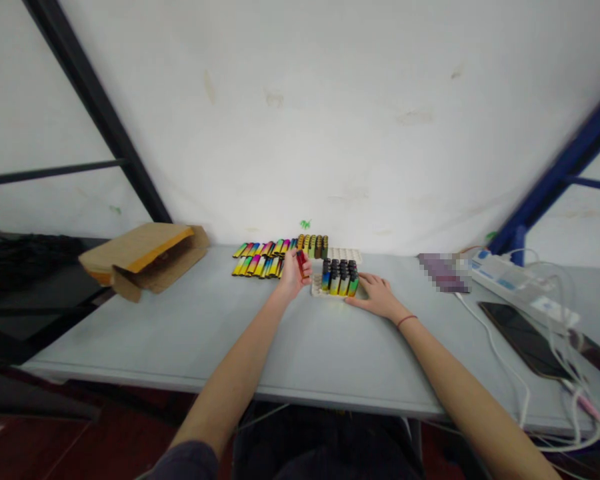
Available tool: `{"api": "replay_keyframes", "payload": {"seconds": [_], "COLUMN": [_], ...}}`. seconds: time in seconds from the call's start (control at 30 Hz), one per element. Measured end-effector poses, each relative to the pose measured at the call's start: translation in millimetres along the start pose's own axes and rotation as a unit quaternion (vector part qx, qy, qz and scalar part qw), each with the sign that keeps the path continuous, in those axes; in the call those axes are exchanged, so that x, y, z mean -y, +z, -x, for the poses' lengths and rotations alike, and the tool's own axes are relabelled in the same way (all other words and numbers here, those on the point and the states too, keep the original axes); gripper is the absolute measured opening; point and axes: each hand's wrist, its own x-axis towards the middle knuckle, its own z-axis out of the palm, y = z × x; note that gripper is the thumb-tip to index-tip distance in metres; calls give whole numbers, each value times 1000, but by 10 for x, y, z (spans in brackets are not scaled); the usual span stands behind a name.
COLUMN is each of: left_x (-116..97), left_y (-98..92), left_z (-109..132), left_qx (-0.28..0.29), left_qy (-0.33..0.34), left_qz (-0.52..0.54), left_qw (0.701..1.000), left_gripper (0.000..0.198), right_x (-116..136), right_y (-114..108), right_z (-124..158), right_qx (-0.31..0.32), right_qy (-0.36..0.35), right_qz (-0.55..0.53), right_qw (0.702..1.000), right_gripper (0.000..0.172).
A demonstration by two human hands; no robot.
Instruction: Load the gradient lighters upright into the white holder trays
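My left hand (294, 275) is closed around a red lighter (301, 261), held upright just left of a white tray (320, 292). Lighters (341, 277) with black tops and blue, yellow and green bodies stand close together in this tray. At the tray's right end, my right hand (377, 295) steadies it, thumb along the front edge and fingers farther back. Behind and left of my left hand, two rows of colourful lighters (255, 265) lie flat on the table. Part of the front row is hidden by my hand.
Behind the trays stands a block of dark and gold lighters (314, 245), beside another white tray (345, 255). An open cardboard box (150, 250) lies left. To the right are a phone (525, 337), a blurred-out purple item (437, 270), a power strip (525, 287) and tangled white cables.
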Motion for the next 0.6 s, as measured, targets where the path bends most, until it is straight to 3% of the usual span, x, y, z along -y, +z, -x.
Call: {"api": "replay_keyframes", "payload": {"seconds": [0.2,0.4,0.6], "left_x": [13,24,36], "left_y": [69,98,79], "left_z": [27,18,16], "left_qx": [26,-3,-1], "left_qy": [17,60,34], "left_qz": [0,30,7], "left_qw": [1000,998,999], "left_gripper": [20,13,22], "right_x": [-8,-1,8], "right_y": [9,0,-5], "right_z": [-1,1,4], "right_qx": [-1,2,5], "right_qy": [0,3,2], "right_qz": [-1,-4,-3], "right_qw": [1000,1000,1000], "right_gripper": [77,78,79]}}
